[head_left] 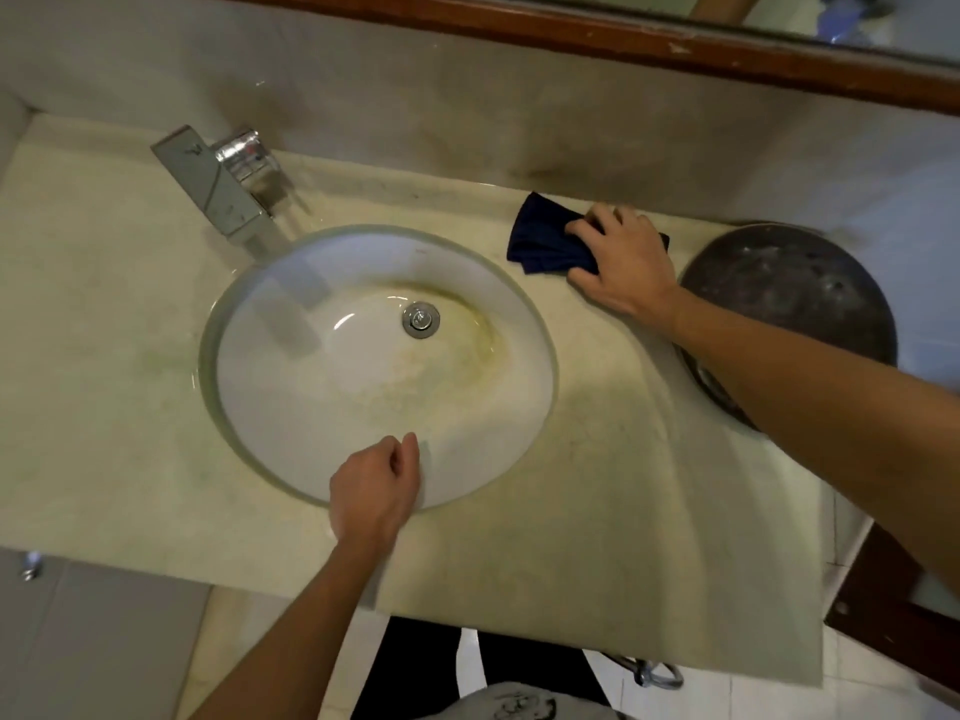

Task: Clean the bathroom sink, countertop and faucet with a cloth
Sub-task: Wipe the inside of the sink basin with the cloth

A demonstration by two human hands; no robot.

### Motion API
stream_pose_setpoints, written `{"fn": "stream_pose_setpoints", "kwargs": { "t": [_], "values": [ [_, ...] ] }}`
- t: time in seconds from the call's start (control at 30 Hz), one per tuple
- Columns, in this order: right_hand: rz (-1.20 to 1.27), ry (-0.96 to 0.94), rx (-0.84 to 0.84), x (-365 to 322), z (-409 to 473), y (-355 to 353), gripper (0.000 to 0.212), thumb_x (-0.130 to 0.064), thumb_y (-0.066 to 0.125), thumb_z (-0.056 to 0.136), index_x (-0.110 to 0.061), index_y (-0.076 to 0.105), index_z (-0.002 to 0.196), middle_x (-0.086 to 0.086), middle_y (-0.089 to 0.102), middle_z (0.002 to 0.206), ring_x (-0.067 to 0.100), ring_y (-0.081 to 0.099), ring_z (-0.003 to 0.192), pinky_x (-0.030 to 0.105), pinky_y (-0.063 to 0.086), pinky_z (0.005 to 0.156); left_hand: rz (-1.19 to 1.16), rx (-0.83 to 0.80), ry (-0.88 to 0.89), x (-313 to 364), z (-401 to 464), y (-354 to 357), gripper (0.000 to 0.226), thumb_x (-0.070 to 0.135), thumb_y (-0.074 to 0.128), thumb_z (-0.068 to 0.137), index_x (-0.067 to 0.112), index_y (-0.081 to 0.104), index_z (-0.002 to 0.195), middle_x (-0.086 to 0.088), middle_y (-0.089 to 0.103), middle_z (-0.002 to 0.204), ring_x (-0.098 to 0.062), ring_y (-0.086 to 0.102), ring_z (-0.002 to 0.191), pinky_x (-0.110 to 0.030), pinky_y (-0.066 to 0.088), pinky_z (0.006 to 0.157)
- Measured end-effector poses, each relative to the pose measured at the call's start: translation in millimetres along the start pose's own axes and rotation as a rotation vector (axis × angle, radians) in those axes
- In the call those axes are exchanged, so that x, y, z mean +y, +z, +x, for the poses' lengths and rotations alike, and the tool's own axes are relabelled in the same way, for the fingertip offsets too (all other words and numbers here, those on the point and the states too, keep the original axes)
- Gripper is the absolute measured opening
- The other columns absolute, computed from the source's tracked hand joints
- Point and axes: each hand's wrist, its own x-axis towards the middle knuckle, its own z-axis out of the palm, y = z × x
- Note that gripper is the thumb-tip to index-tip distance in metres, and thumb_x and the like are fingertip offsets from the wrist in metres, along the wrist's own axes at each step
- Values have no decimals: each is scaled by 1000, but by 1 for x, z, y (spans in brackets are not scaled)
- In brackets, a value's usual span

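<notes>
- Head view: the dark blue cloth [545,241] lies bunched on the countertop [597,459], behind and right of the sink [379,366], near the back wall.
- Right hand [621,257] presses on it, fingers spread and bent over its right part; flattening the cloth should wipe more evenly.
- Left hand [374,488] hangs loosely curled over the sink's front rim, holding nothing.
- Faucet [223,189] and the yellow-stained sink look best left for after the counter.

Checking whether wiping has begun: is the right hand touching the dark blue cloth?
Touching. The head view shows the right hand lying on the dark blue cloth, pressing it onto the countertop.
</notes>
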Motion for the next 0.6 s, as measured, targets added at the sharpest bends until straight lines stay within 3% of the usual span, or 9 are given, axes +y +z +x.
{"fn": "stream_pose_setpoints", "kwargs": {
  "t": [0.23, 0.37, 0.5, 0.6],
  "values": [
    [16, 95, 8, -54, -87, -1, 47, -46, 56, 87, -20, 59, 126, 6, 58, 114, 32, 53, 94, 41, 47, 70, -27, -9, -9, -1, 0, 1, 58, 46, 35, 105, 14, 49, 59, 0, 49, 49, -21, 51, 49, -33, 43, 55],
    [84, 218, 27, -126, -151, -6, 41, -44, 54, 84, -22, 64, 117, -2, 63, 109, 25, 57, 91, 33, 42, 62, -19, -20, 25, -3, -1, -1, 61, 45, 30, 106, 12, 53, 61, -2, 52, 52, -22, 53, 50, -35, 48, 58],
    [373, 342, 3, -194, -189, -12, 31, -35, 58, 82, -22, 66, 110, -9, 64, 100, 14, 57, 85, 33, 47, 66, -13, -25, 68, -3, -3, -3, 61, 43, 26, 107, 14, 54, 62, -1, 53, 54, -20, 53, 52, -36, 50, 62],
    [747, 521, 111, -193, -200, -31, 13, -16, 62, 89, -19, 62, 102, -8, 61, 91, 3, 57, 78, 19, 43, 67, -4, -22, 83, -4, -3, -3, 63, 44, 23, 107, 14, 58, 64, -1, 54, 57, -20, 53, 55, -35, 47, 64]
  ]
}}
